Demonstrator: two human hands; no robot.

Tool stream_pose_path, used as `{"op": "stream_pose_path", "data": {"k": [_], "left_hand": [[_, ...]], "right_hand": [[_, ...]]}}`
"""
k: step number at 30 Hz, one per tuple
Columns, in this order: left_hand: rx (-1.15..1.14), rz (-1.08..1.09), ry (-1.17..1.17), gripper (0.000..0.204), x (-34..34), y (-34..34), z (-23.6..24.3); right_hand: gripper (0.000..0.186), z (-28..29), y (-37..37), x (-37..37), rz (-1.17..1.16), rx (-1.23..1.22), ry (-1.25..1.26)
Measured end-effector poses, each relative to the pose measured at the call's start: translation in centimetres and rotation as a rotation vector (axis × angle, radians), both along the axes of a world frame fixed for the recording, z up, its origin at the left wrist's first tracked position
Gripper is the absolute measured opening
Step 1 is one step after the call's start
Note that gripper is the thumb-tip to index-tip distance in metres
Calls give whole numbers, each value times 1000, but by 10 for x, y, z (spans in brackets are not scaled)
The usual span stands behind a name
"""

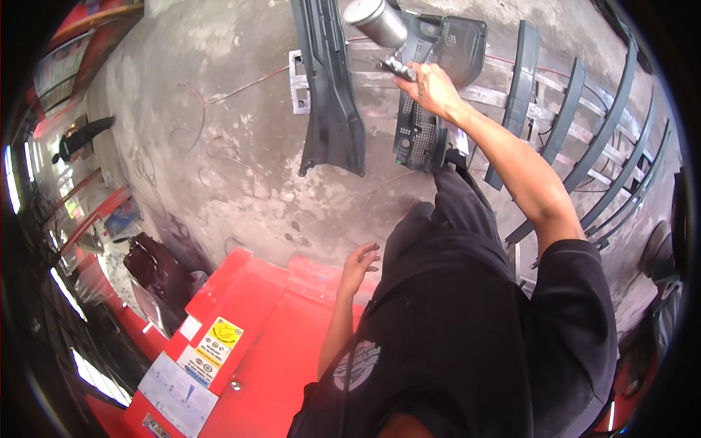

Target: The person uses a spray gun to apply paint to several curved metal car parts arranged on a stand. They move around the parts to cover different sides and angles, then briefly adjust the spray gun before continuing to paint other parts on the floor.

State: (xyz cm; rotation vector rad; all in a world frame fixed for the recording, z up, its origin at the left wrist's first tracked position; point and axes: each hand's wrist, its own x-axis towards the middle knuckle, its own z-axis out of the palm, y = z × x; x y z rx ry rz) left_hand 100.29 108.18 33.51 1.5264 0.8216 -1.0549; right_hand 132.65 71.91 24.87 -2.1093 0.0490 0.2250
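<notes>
My right hand (436, 91) is wrapped around a spray gun (399, 70) with a silvery metal cup (380, 26). The gun is over a dark plastic car panel (420, 135) with mesh grilles, which lies on a pale rack. To its left is a long, dark, trough-shaped panel (332, 124). My left hand (359, 266) hangs low at my side, near a red cabinet (292, 343). Its fingers are apart and it holds nothing. The gun's nozzle and trigger are hard to make out.
Several curved dark trim strips (520, 87) lie across the rack (482, 95) on the right. A thin reddish hose (248, 87) trails over the stained concrete floor (241, 146). A dark maroon part (157, 270) stands beyond the cabinet at left.
</notes>
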Motion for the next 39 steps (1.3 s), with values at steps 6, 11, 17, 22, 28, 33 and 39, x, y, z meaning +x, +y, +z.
{"op": "stream_pose_path", "data": {"k": [6, 11, 17, 22, 28, 33, 39], "left_hand": [[1, -28, 7, 45, -8, 3, 1], [17, -38, 1, 45, -11, 10, -3], [10, -32, 8, 42, -7, 7, -4], [13, -30, -5, 41, -10, 9, 0], [16, -34, -3, 42, -21, 12, 4], [44, -44, 8, 44, -25, 12, 5], [2, -28, -10, 44, -22, 10, 3]], "right_hand": [[32, 0, 4, 1, -203, -34, -181], [37, -10, 1, -55, 107, -16, 27], [54, -9, 8, -102, 509, 49, 209], [40, -14, 18, -65, 407, -57, -77], [26, 2, 30, -22, -99, -34, -244], [35, -7, 16, -50, 135, 3, -90], [59, -23, 11, -71, 491, 5, 138]]}}
